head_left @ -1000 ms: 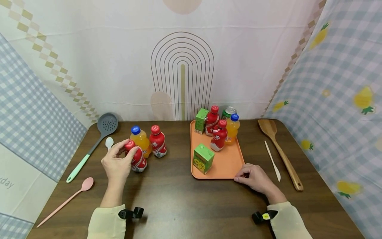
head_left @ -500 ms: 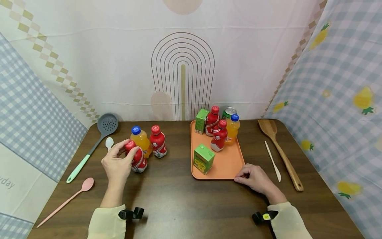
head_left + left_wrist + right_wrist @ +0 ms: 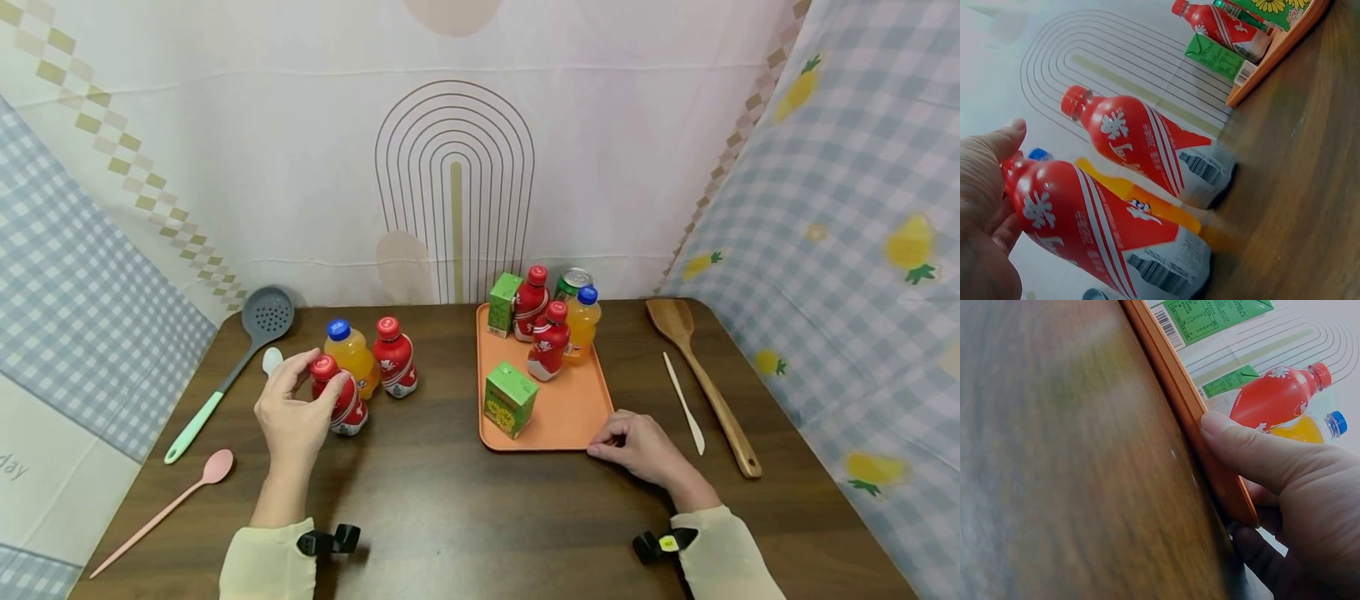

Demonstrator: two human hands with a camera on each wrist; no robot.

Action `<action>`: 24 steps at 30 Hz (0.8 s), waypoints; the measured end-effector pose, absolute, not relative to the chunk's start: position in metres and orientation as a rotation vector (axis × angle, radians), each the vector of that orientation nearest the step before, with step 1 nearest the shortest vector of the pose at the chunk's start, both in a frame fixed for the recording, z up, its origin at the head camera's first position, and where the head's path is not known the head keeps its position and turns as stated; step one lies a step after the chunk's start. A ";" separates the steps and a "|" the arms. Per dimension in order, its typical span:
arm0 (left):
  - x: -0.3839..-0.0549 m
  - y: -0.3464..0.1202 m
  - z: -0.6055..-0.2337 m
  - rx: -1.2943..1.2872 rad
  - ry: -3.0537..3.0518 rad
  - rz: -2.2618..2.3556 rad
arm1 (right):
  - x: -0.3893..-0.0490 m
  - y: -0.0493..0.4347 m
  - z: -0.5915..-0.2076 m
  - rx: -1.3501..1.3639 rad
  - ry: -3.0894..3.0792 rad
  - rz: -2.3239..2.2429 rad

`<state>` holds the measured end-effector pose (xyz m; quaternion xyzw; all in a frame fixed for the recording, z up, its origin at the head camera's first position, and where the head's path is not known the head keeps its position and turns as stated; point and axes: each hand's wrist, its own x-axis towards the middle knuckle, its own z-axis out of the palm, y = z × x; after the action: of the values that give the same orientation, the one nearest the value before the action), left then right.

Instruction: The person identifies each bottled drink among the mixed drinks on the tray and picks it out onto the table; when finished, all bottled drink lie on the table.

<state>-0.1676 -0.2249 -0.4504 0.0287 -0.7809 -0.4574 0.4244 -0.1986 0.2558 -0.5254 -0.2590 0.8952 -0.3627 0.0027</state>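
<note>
My left hand (image 3: 296, 417) has its thumb and fingers around the neck of a red drink bottle (image 3: 1100, 234) standing upright on the table. Right behind that bottle is an orange soda bottle (image 3: 352, 354) with a blue cap. A second red bottle (image 3: 396, 360) stands to its right. On the right, my right hand (image 3: 645, 450) pinches the near right corner of an orange tray (image 3: 573, 417); in the right wrist view the thumb (image 3: 1235, 440) lies on the tray's rim. The tray carries green drink cartons (image 3: 510, 400), red bottles (image 3: 550, 342) and another orange soda bottle (image 3: 583, 329).
A green can (image 3: 573, 282) shows at the tray's back right. To the left lie a grey skimmer (image 3: 267, 315), a white spoon (image 3: 272, 360) and a pink spoon (image 3: 216, 468). A white knife (image 3: 684, 404) and a wooden spatula (image 3: 701, 375) lie right of the tray.
The head view has shifted very slightly. Both hands, the bottles and the tray stay where they were.
</note>
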 end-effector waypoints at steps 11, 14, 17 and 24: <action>-0.154 -0.198 -0.420 -0.090 -1.854 -1.043 | -0.199 0.255 -0.525 -0.817 2.813 -1.134; -0.142 -0.183 -0.400 -0.143 -1.833 -1.050 | -0.199 0.255 -0.524 -0.824 2.815 -1.131; -0.133 -0.168 -0.384 -0.208 -1.815 -1.102 | -0.199 0.256 -0.524 -0.836 2.819 -1.136; -0.138 -0.138 -0.368 -0.396 -1.844 -1.228 | -0.199 0.257 -0.526 -0.858 2.820 -1.149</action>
<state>-0.1379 -0.1376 -0.3676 -0.1590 -0.7395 -0.4922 0.4308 -0.1990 0.2567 -0.5257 -0.2711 0.8914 -0.3631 -0.0110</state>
